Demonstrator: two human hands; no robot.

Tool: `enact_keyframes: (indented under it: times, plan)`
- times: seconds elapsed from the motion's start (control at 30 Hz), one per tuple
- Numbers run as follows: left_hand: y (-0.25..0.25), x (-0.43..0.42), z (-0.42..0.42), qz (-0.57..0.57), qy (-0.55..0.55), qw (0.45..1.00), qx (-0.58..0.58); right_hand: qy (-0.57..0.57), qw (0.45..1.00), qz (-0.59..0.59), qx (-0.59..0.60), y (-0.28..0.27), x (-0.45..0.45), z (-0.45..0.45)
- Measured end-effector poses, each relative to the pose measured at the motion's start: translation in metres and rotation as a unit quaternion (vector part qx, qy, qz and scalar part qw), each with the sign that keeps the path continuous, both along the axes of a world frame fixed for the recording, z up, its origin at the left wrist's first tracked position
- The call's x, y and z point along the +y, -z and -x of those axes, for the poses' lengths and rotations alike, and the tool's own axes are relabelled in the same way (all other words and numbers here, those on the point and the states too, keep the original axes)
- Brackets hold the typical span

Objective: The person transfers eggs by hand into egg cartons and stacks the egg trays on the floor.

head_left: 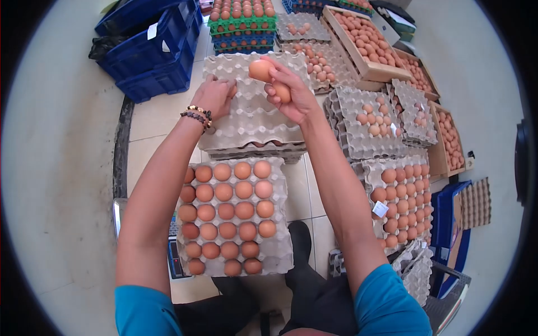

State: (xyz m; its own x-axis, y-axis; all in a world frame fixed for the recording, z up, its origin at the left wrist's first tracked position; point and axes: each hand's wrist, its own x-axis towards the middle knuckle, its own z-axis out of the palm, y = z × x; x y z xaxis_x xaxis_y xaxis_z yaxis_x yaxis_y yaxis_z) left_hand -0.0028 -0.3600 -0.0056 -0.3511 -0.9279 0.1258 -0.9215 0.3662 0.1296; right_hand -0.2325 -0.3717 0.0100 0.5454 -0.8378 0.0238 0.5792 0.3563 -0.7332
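My right hand [292,92] is closed around two brown eggs, one upper egg [260,70] between the fingertips and one lower egg [281,92] against the palm. Both are held above a grey cardboard egg tray [263,120] on top of a stack. At that tray's left side my left hand [216,95], with bead bracelets at the wrist, has its fingers curled down around an egg that is mostly hidden. Nearer to me lies another cardboard tray [276,255] filled with rows of brown eggs, with bare cups at its lower right corner.
Blue crates [151,56] stand at the back left. Green and blue egg trays [242,25] are stacked at the back. Wooden boxes [367,70] of eggs and cardboard trays [350,131] line the right. A scale [175,257] shows beneath the near tray's left side.
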Motion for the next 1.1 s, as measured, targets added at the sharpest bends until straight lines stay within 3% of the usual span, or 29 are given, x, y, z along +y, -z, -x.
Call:
enact_keyframes:
  times: [0.07,0.2,0.23,0.33,0.4,0.47,0.63,0.73,0.77,0.87,0.93,1.1]
  plan:
    - [0.001,-0.005,-0.001,0.012,0.006,1.000,-0.022,0.002,1.000,0.014,0.021,-0.006,0.005,0.002]
    - [-0.019,0.006,0.000,0.006,-0.041,0.997,0.058,-0.046,0.997,0.028,0.047,-0.015,0.016,0.010]
    - [-0.019,0.012,-0.006,-0.026,-0.037,0.980,0.195,-0.063,0.996,0.031,0.055,-0.020,0.021,0.013]
    - [-0.050,0.052,-0.033,-0.129,-0.021,0.830,0.542,-0.071,0.984,0.051,0.158,-0.027,0.047,0.020]
    - [-0.088,0.122,-0.050,-0.227,-0.013,0.674,0.703,-0.091,0.980,0.033,0.175,-0.044,0.078,0.018]
    - [-0.122,0.189,-0.066,-0.257,0.006,0.628,0.735,-0.128,0.972,0.008,0.197,-0.065,0.110,0.009]
    - [-0.178,0.340,-0.099,-0.289,0.016,0.547,0.786,-0.263,0.913,0.103,0.295,-0.097,0.184,-0.029]
    - [-0.205,0.425,-0.110,-0.253,-0.068,0.528,0.808,-0.319,0.802,0.206,0.461,-0.089,0.228,-0.041]
    - [-0.207,0.451,-0.118,-0.237,-0.058,0.529,0.813,-0.318,0.726,0.272,0.545,-0.090,0.247,-0.045]
    - [-0.209,0.528,-0.132,-0.158,-0.065,0.542,0.823,-0.285,0.576,0.488,0.590,-0.033,0.268,-0.036]
    - [-0.211,0.574,-0.131,-0.071,-0.116,0.565,0.814,-0.261,0.574,0.514,0.582,-0.025,0.287,-0.038]
    - [-0.183,0.663,-0.111,0.049,-0.179,0.520,0.834,-0.281,0.550,0.523,0.587,-0.045,0.334,-0.067]
